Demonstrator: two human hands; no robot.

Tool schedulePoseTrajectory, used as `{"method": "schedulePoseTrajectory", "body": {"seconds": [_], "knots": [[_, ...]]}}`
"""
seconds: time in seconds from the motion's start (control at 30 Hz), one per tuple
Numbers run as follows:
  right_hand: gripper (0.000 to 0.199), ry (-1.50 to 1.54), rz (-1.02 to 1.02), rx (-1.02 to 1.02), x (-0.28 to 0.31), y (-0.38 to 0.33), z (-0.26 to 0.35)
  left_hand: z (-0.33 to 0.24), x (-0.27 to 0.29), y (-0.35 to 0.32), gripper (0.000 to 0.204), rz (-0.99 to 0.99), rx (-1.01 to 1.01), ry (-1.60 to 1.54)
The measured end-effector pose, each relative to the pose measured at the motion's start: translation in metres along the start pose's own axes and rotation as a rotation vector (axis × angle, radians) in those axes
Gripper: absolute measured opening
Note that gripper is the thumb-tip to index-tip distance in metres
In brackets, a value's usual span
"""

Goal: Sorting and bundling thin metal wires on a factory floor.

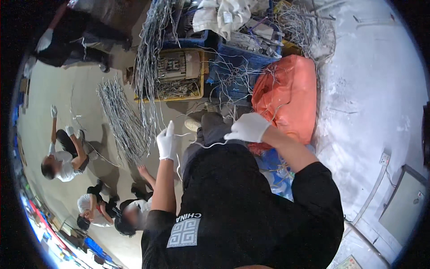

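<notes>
Clamping with the grip of the gloved right hand (250,127), fingertips drawn together on one end of a thin white wire (210,145). Find the wire in front of the lap, sagging leftward from that grip toward the gloved left hand (167,142). See left fingers bunched and raised beside a short pale wire end; cannot tell whether closed on it, nor whether joined to the same wire. Note another pale strand just below, near the left wrist.

Ahead, see a long bundle of crinkled grey wires (150,67), reaching from the upper edge toward the left hand and crossing the left part of a yellow crate (200,89) with metal parts (175,65) inside. Note loose wires spilling over a blue crate (217,85), just right of the yellow one. Farther right, see a bulging orange-red sack (291,98), near the white wall (367,67).

On the floor (53,89) to the left, log a second heap of grey wires (121,119). Beyond it, count several co-workers (67,163) low down, at least one in white gloves.
</notes>
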State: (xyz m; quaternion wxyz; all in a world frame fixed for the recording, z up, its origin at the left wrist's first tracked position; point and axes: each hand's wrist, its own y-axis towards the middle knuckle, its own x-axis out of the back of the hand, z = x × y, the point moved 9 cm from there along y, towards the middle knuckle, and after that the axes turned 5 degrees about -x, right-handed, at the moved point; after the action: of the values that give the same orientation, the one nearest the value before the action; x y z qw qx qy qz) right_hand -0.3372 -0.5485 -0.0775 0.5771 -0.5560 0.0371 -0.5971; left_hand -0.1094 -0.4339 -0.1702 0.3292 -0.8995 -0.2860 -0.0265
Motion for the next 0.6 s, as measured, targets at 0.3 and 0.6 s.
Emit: {"method": "schedulePoseTrajectory", "body": {"seconds": [0.3,0.6], "knots": [[0.069,1.109,0.677,-0.706,-0.170,-0.036,-0.122,-0.004,-0.093,-0.022,0.046,0.593,0.208,0.134],[0.063,1.444,0.564,-1.432,-0.342,0.027,-0.234,0.072,-0.172,-0.043,0.052,1.157,0.553,0.519]]}}
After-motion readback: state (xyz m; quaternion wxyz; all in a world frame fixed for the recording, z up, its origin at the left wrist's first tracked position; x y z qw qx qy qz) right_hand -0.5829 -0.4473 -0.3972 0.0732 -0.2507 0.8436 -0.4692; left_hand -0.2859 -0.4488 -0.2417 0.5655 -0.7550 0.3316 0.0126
